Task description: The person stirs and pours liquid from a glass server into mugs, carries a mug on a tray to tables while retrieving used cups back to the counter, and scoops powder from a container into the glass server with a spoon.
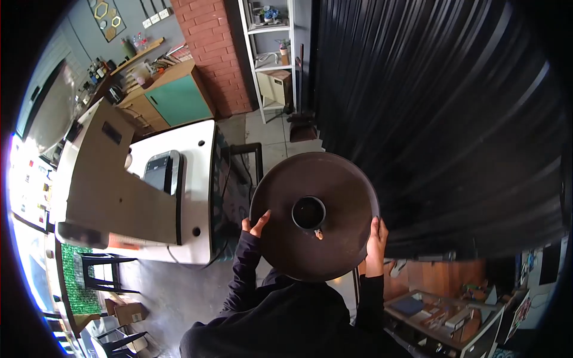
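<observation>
A round dark-brown serving tray (280, 179) is held out in front of my body with both hands. On its left rim is my left hand (258, 225), thumb over the edge and the other fingers mostly hidden beneath. My right hand (376, 241) grips the opposite rim in a similar way. Near the tray's middle stands a dark cup (309, 213), its inside dark; whether that is liquid I cannot tell. Touching or just beside the cup's near side is a small tan piece (319, 235), too small to name.
Left is a white counter (197, 161) with a card-terminal-like device (163, 171) and a large beige machine housing (113, 191). A black pleated curtain (430, 119) hangs on the right. Behind stand a white shelf (270, 65) and a dustpan (302, 131). A glass-topped table (441, 316) is lower right.
</observation>
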`<state>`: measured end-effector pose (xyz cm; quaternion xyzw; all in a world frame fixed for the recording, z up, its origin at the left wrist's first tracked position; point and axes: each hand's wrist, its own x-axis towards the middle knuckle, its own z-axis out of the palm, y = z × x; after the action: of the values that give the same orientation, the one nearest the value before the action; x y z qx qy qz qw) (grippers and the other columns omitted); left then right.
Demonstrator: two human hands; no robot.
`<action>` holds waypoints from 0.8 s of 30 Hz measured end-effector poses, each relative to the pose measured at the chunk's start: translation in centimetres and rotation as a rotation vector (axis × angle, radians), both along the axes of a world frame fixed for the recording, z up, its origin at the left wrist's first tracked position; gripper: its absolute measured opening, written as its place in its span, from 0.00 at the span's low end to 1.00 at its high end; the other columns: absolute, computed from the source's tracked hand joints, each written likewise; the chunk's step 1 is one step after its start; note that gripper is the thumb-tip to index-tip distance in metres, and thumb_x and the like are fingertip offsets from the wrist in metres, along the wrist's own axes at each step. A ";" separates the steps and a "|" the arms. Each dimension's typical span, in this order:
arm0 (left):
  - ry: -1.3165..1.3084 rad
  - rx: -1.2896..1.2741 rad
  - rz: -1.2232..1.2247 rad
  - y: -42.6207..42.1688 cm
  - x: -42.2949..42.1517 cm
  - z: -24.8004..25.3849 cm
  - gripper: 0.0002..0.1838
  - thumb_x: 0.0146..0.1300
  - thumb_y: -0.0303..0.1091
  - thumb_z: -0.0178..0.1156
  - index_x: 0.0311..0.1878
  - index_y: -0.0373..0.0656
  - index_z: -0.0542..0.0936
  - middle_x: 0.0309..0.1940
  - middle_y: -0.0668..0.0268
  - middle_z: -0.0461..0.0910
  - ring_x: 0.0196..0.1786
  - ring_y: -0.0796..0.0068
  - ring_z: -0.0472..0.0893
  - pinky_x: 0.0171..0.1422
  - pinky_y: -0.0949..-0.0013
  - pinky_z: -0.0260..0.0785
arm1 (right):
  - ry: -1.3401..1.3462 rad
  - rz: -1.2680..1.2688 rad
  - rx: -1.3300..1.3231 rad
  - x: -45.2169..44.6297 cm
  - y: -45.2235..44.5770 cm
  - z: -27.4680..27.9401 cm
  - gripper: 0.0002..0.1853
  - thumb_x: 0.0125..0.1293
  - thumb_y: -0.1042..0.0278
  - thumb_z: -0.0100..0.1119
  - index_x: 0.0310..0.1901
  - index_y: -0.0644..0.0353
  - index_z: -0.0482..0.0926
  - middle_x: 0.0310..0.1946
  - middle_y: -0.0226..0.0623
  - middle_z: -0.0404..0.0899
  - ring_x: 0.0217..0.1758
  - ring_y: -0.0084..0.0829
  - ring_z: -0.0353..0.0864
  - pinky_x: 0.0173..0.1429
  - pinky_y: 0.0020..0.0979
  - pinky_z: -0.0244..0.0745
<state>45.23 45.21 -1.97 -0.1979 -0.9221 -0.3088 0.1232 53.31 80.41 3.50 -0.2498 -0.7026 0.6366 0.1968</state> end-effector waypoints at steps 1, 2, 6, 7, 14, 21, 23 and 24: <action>-0.048 0.038 0.022 0.2 -1.9 -1.8 0.18 0.64 0.29 0.62 0.58 0.49 0.81 0.49 0.61 0.81 0.48 0.68 0.78 0.51 0.69 0.69 | 0.009 -0.032 0.011 -2.4 0.2 0.2 0.18 0.76 0.54 0.50 0.38 0.65 0.73 0.30 0.30 0.67 0.37 0.23 0.64 0.44 0.28 0.63; -0.094 0.077 0.046 0.3 -3.9 -3.6 0.19 0.64 0.30 0.63 0.59 0.50 0.81 0.49 0.60 0.80 0.49 0.67 0.77 0.52 0.68 0.69 | 0.023 -0.069 0.020 -4.5 0.2 0.0 0.19 0.76 0.56 0.49 0.34 0.64 0.70 0.25 0.26 0.62 0.33 0.22 0.59 0.40 0.27 0.60; -0.291 0.515 0.187 4.7 -10.7 3.0 0.14 0.63 0.35 0.66 0.49 0.41 0.83 0.39 0.63 0.83 0.39 0.72 0.80 0.44 0.70 0.71 | -0.025 -0.041 -0.009 -12.9 2.7 -1.0 0.20 0.76 0.52 0.50 0.39 0.65 0.74 0.34 0.31 0.71 0.40 0.23 0.68 0.49 0.29 0.65; -0.388 0.678 0.215 5.4 -12.9 3.6 0.14 0.63 0.37 0.67 0.47 0.39 0.84 0.37 0.64 0.84 0.37 0.73 0.81 0.42 0.71 0.72 | -0.024 -0.037 -0.011 -15.3 3.0 -1.3 0.20 0.76 0.52 0.50 0.39 0.65 0.74 0.34 0.31 0.71 0.40 0.23 0.68 0.49 0.29 0.65; -0.699 1.053 0.522 7.2 -24.4 6.0 0.20 0.59 0.45 0.71 0.38 0.34 0.84 0.29 0.68 0.83 0.30 0.79 0.79 0.36 0.73 0.71 | -0.267 0.116 -0.129 -29.2 7.3 -2.5 0.36 0.72 0.40 0.49 0.68 0.65 0.65 0.65 0.45 0.66 0.71 0.39 0.63 0.72 0.35 0.57; -0.602 1.060 0.607 7.0 -33.9 5.6 0.21 0.58 0.49 0.72 0.29 0.38 0.81 0.24 0.72 0.79 0.26 0.81 0.76 0.32 0.73 0.68 | -0.311 0.189 -0.042 -44.1 5.3 -0.1 0.38 0.72 0.39 0.49 0.70 0.64 0.62 0.71 0.46 0.58 0.75 0.41 0.57 0.75 0.37 0.54; -0.591 1.047 0.671 7.0 -37.0 6.2 0.21 0.58 0.48 0.72 0.32 0.35 0.82 0.25 0.71 0.81 0.28 0.81 0.77 0.33 0.73 0.69 | -0.290 0.244 -0.073 -48.9 4.4 0.1 0.38 0.72 0.39 0.50 0.71 0.64 0.61 0.72 0.46 0.57 0.76 0.40 0.56 0.76 0.37 0.53; -0.596 1.026 0.704 6.9 -38.7 6.4 0.21 0.59 0.47 0.71 0.34 0.33 0.83 0.27 0.69 0.82 0.29 0.81 0.78 0.35 0.72 0.71 | -0.292 0.278 -0.068 -51.5 3.9 0.2 0.38 0.72 0.39 0.50 0.71 0.64 0.61 0.72 0.46 0.57 0.76 0.40 0.56 0.76 0.37 0.53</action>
<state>6.57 52.08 4.38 0.2901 -0.6633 -0.6889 0.0357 1.84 84.28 3.72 -0.2467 -0.7293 0.6381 -0.0053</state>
